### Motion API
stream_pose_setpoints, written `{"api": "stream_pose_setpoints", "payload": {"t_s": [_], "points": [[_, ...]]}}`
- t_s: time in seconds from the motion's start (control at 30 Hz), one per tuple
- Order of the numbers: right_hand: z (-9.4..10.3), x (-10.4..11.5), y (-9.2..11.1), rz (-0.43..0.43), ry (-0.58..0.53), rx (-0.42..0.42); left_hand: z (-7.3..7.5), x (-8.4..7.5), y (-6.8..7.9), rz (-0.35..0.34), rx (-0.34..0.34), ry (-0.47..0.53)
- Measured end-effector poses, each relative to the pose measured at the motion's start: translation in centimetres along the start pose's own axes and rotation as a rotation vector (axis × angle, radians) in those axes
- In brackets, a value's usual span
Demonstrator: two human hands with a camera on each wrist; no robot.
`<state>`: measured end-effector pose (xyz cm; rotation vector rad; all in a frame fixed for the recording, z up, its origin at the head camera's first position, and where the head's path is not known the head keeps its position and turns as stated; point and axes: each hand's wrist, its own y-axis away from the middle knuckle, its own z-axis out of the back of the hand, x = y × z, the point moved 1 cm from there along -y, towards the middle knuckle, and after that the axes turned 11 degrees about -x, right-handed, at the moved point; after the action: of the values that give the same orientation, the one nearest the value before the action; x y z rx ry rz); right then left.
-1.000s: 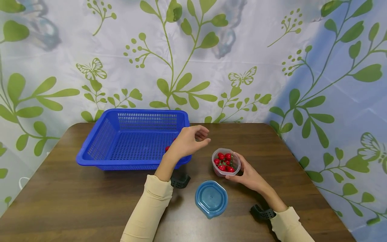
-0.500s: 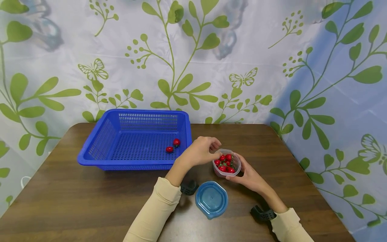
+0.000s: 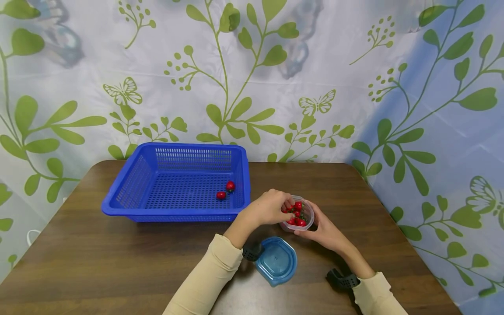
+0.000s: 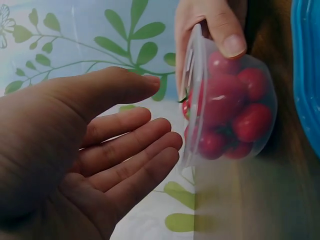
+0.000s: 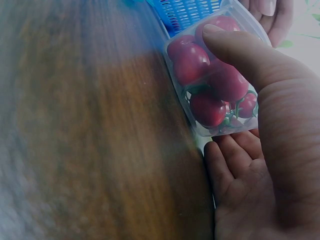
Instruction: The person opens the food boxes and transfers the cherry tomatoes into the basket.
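A clear plastic container [image 3: 308, 211] of small red cherry tomatoes [image 3: 298, 214], some with green stems, stands on the table right of centre. My right hand [image 3: 324, 234] grips it from the right, thumb [image 5: 240, 50] along one side and fingers on the other. Over the container's left rim reaches my left hand [image 3: 271, 207], its fingertips above the tomatoes in the head view. Seen from the left wrist, the left fingers [image 4: 132, 170] are spread apart from the thumb near the container's mouth, nothing between them.
A blue plastic basket [image 3: 169, 211] stands at the back left, with two cherry tomatoes [image 3: 221, 195] in its right part. A translucent blue lid [image 3: 276, 261] lies on the wooden table [image 3: 118, 262] in front of the container. Patterned cloth [image 3: 252, 65] hangs behind.
My left hand has moved right and toward me, from beside the basket to over the container, uncovering the two tomatoes in the basket. The right hand and container stay put.
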<state>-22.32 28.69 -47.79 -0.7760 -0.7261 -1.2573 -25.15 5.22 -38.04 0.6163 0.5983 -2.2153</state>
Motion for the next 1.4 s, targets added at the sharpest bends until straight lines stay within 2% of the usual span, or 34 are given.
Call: {"api": "stream_pose_setpoints", "payload": {"t_s": [0.37, 0.57, 0.77, 1.13, 1.4], "points": [[0.1, -0.2, 0.1, -0.003, 0.02, -0.01, -1.3, -0.5, -0.3, -0.021, 0.031, -0.088], [0.1, -0.1, 0.1, -0.007, 0.016, -0.012, -1.7, -0.6, -0.4, -0.016, 0.042, -0.086], [0.1, 0.1, 0.1, 0.007, 0.006, -0.009, -2.3, -0.5, -0.6, -0.044, 0.021, -0.09], [0.2, 0.0, 0.1, 0.03, 0.006, -0.007, -3.0, -0.6, -0.6, -0.055, -0.028, -0.093], [0.1, 0.1, 0.1, 0.057, -0.016, 0.007, -3.3, -0.4, -0.7, -0.072, -0.031, -0.079]]}}
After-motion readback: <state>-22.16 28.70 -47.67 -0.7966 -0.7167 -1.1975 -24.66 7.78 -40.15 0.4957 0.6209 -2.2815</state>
